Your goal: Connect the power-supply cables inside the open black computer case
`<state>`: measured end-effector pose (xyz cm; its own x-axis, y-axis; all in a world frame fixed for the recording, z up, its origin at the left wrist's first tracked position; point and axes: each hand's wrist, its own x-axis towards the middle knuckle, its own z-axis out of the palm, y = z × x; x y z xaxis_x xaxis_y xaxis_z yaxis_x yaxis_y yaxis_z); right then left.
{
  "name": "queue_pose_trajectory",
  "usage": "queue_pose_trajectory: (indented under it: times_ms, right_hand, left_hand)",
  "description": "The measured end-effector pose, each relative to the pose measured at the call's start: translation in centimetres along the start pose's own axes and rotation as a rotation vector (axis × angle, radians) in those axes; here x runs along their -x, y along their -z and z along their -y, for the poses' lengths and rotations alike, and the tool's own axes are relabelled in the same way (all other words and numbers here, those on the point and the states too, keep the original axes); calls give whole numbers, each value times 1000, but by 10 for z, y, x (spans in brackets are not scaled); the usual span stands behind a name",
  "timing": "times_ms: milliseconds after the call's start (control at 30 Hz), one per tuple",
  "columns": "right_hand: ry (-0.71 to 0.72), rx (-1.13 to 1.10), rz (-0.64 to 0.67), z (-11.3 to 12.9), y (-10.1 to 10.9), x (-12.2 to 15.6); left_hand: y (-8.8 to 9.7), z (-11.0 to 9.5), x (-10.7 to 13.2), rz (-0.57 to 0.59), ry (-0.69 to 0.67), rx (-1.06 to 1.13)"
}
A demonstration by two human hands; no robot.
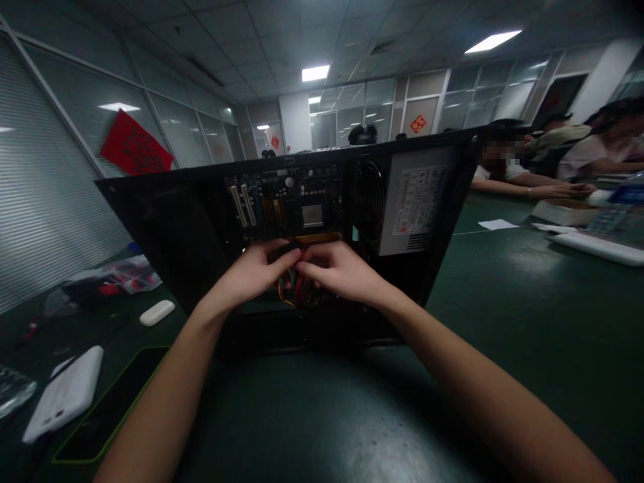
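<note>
A black computer case [166, 221] stands upright on the green table with its side open towards me. Inside it I see the motherboard [289, 194], a fan [372, 194] and a silver power supply [415, 201] at the upper right. A bundle of coloured cables [300, 285] hangs at the lower middle of the case. My left hand [256, 272] and my right hand [339, 272] meet at the top of this bundle, fingertips pinched together around the cables. The fingers partly hide what lies between them.
Left of the case lie a white oval object [157, 313], a white phone-like device [68, 392], a black mat with a green edge [111, 409] and a plastic bag [111, 278]. On the right are a paper sheet [498, 225], an open box [568, 211], a water bottle [621, 211] and seated people.
</note>
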<state>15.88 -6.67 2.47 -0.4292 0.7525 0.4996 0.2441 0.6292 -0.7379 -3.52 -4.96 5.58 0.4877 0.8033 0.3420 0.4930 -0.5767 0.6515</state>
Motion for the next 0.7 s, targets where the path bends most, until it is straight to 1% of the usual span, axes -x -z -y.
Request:
queue_pose_trajectory:
  times_ms: [100,167,267,333,367,433,533,600,700]
  right_hand:
    - [-39,-75,-88,-2,4,-3]
    - [-82,-146,-166,-3,8,-6]
    - [-144,-252,-297,-6,10,-10]
    - [-158,-320,-364,-7,10,-11]
    - [-161,-351,-388,-8,9,-11]
    - [-175,-402,-420,-8,8,-11]
    - [-196,-436,-441,-9,6,-11]
    - [-177,-410,-430,-10,6,-11]
    - [-130,-327,-355,-11,4,-11]
  left_hand:
    - [4,0,1,10,-4,12]
    - [8,-1,2,-3,-4,100]
    - [11,-1,4,-72,-20,299]
    - [11,2,3,-113,-41,326]
    - [11,4,2,-120,-57,291]
    - [10,7,1,-104,-92,154]
    - [8,10,-1,-36,-129,-83]
    - [7,10,-2,-10,-123,-191]
    - [5,10,-3,-44,-122,-222]
